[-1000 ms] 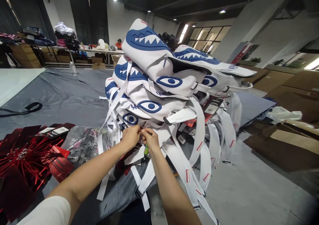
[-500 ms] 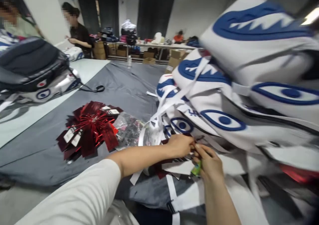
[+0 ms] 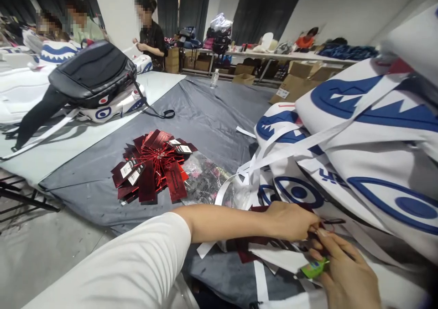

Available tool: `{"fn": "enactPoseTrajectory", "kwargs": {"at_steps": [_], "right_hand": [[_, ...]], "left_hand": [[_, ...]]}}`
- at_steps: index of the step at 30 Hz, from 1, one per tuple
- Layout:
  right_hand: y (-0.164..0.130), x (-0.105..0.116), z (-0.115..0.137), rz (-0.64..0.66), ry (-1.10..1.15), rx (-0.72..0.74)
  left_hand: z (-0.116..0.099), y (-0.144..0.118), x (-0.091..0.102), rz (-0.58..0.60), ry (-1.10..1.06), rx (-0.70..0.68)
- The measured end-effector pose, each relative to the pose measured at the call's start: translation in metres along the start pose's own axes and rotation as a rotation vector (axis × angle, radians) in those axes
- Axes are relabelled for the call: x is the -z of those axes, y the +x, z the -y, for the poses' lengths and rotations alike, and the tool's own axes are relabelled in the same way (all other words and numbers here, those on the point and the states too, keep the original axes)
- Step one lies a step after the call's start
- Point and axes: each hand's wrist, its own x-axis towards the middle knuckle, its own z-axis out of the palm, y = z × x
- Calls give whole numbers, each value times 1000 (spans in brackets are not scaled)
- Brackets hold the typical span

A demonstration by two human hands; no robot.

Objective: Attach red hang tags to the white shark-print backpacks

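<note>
A stack of white backpacks [image 3: 369, 163] with blue shark mouths and eyes fills the right side, with white straps [image 3: 290, 151] trailing off it. My left hand [image 3: 290, 220] pinches a dark red hang tag [image 3: 253, 245] at the lowest backpack. My right hand [image 3: 345, 272] meets it there, fingertips on the same tag, with a small green object [image 3: 313, 269] tucked under its fingers. A fan-shaped pile of red hang tags [image 3: 152, 170] lies on the grey cloth [image 3: 205, 113] to the left, beside a clear plastic bag [image 3: 205, 181].
A black and white backpack [image 3: 94, 79] lies on a white table at the left. Three people stand at the far left and back. Cardboard boxes [image 3: 294, 83], a water bottle [image 3: 214, 78] and heaps of bags line the far tables.
The view has swung left and down, bringing the pile of red tags and the people into sight. Both hands stay together on the tag at the lowest backpack.
</note>
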Motion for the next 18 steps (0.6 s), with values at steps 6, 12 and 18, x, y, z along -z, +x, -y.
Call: {"fn": "enactPoseTrajectory", "kwargs": {"at_steps": [6,12,18], "right_hand": [[1,2,-1,18,50,-49],[-1,4,0,10,40,-65],[1,6,-4,20,40,-64]], "left_hand": [[1,0,0,28,31,-32],[-1,-1,1,-6,64,-57],[1,2,0,-30,97,-98]]}}
